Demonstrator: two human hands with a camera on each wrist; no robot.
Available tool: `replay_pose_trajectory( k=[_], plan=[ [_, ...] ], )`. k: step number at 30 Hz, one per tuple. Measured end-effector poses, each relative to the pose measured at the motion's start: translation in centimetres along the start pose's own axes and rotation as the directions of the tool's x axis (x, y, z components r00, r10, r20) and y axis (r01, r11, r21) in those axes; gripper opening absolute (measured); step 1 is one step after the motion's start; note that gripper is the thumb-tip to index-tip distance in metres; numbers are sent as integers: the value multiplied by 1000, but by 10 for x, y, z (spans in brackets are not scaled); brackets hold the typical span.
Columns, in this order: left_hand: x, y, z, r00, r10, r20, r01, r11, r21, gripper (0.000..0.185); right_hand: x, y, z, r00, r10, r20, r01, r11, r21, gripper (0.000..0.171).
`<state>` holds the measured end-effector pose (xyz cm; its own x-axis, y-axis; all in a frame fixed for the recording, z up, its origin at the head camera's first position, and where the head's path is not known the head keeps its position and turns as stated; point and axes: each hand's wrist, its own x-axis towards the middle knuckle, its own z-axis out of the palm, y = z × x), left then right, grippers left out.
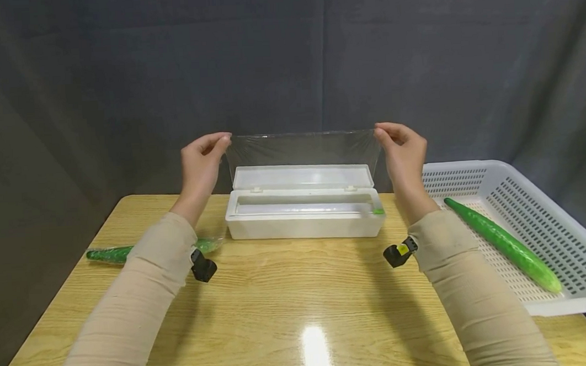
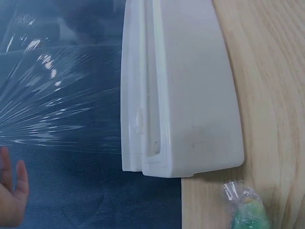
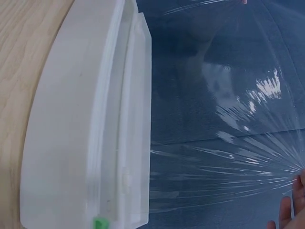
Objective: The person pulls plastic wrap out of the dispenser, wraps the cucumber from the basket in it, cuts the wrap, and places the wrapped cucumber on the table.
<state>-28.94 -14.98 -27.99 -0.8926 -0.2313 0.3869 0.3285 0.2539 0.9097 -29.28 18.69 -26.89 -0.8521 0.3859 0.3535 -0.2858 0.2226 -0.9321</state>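
A clear sheet of plastic wrap (image 1: 303,148) is stretched between both hands, above and behind a white wrap dispenser box (image 1: 305,226). My left hand (image 1: 199,163) pinches its upper left corner between thumb and fingers. The upper right corner is pinched by my right hand (image 1: 404,152). The box's lid (image 1: 302,177) stands raised on its hinges, and a wrap roll (image 1: 304,207) lies inside. In both wrist views, creases in the film fan out from the pinched corners.
Left of the box, a wrapped cucumber (image 1: 109,255) lies partly behind the left sleeve. A white perforated basket (image 1: 491,167) at the right holds another cucumber (image 1: 505,244). A small green piece (image 1: 378,211) sits on the box's right end. Behind the wooden table (image 1: 279,294) hangs a dark curtain (image 1: 286,56).
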Motion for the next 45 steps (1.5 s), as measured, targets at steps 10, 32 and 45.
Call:
replay_pose_trajectory(
  k=[10, 32, 45],
  plan=[
    [4, 6, -2, 1000, 5, -9, -5, 1000, -15, 30, 2, -11, 0, 999, -40, -10, 40, 999, 11, 19],
    [8, 22, -8, 999, 39, -30, -41, 997, -71, 25, 7, -26, -4, 986, -165, -21, 165, 985, 40, 11],
    [8, 34, -16, 996, 86, -33, -88, 993, -81, 25, 7, -41, -9, 980, -196, -14, 197, 980, 34, 10]
  ],
)
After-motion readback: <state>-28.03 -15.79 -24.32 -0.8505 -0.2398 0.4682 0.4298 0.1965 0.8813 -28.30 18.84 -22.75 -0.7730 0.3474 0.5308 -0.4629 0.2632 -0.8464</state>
